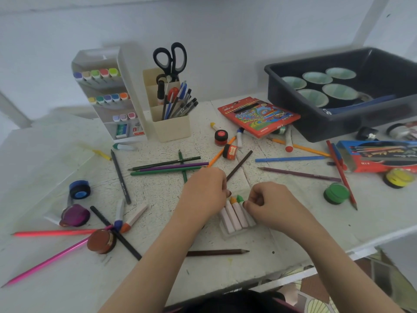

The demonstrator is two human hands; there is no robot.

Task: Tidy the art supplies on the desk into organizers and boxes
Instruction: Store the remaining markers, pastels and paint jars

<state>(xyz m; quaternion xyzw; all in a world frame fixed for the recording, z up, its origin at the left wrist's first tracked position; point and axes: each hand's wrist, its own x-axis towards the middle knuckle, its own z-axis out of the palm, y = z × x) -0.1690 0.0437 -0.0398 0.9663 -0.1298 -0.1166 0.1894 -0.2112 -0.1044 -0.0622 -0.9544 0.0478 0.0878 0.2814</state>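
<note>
Head view: near the front edge of the desk, a clear tray holds a row of crayons. The right hand pinches the green crayon at the row's right end. The left hand curls over the tips; whether it grips anything I cannot tell.

The worktop is white, flecked all over with dark specks. The crayons are pale pink, two tipped orange and green. The bin is black, as are the scissors handles. The pencil box is red with a many-coloured swirling design. The pen holder is cream. The green pot and blue pot have black bodies.
</note>
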